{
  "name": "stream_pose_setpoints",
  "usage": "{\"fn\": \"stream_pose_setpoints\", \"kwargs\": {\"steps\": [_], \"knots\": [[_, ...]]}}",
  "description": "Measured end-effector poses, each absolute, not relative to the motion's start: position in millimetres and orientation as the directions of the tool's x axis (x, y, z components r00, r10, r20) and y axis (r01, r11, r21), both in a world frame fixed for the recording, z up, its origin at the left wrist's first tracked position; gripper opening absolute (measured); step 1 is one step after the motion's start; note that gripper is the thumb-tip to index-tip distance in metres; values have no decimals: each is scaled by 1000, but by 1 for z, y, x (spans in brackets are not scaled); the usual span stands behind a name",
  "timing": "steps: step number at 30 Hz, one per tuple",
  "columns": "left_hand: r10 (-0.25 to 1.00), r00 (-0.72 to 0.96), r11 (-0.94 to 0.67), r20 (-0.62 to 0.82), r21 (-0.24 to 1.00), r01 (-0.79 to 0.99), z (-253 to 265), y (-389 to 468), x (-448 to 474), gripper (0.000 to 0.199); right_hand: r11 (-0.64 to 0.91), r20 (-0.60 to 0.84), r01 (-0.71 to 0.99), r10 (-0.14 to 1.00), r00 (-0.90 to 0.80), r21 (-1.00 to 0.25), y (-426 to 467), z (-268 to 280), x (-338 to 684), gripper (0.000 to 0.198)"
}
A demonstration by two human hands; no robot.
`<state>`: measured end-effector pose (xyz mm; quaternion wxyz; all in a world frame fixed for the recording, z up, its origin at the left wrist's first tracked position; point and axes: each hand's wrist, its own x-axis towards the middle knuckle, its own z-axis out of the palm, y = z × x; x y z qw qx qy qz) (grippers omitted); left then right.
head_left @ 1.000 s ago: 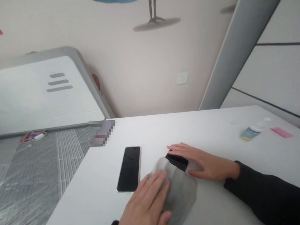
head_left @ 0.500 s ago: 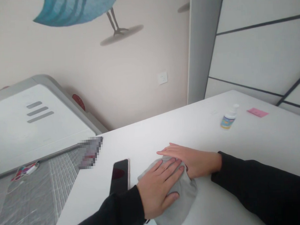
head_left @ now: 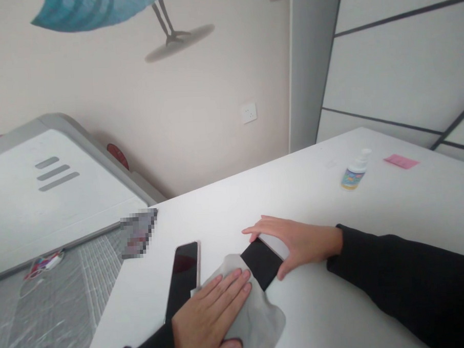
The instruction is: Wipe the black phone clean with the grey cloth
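My left hand [head_left: 213, 313] lies flat with fingers stretched out on a crumpled grey cloth [head_left: 263, 321]. The cloth covers the near-left part of a flat black device [head_left: 262, 265], which looks like a phone or small tablet. The device's far end shows bare, with a pale rim. My right hand [head_left: 292, 240] grips this far end, thumb at the near-right edge and fingers at the far corner. Left of the cloth lies a phone [head_left: 184, 271] with a dark screen and pale edge, its lower end partly hidden by my left arm.
On the white table [head_left: 314, 206], a small white pump bottle [head_left: 354, 174] stands at the back right beside a pink slip [head_left: 401, 161]. Past the left edge are a grey-framed white board [head_left: 75, 206] and a plastic-covered grey surface [head_left: 57, 315]. A wall socket [head_left: 248, 112] is behind.
My left hand has slid the cloth toward me and to the left, uncovering the device's far end. My right hand has stayed near its place and its grip on the edges now shows.
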<state>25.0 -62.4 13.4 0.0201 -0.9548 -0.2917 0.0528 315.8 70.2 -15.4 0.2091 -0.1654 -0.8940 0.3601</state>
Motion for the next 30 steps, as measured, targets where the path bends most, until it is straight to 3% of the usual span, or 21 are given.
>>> {"fn": "stream_pose_setpoints", "kwargs": {"steps": [4,9,16,21,30], "knots": [[510,852,-845,-117,116,522,6,-24,59,80,709,261,153,439,-860,-688,70,-20,315,82],[475,866,-817,-157,287,500,-2,10,89,80,715,231,180,437,-870,-676,72,-26,317,102],[574,809,-794,-128,157,588,-14,-36,47,88,693,253,123,415,-874,-711,72,-24,317,86],[575,813,-812,-86,64,581,-23,-69,16,94,649,252,99,426,-869,-754,73,-21,316,92],[512,845,-824,-152,190,533,-4,-6,85,78,700,232,153,422,-876,-698,73,-28,318,81]]}}
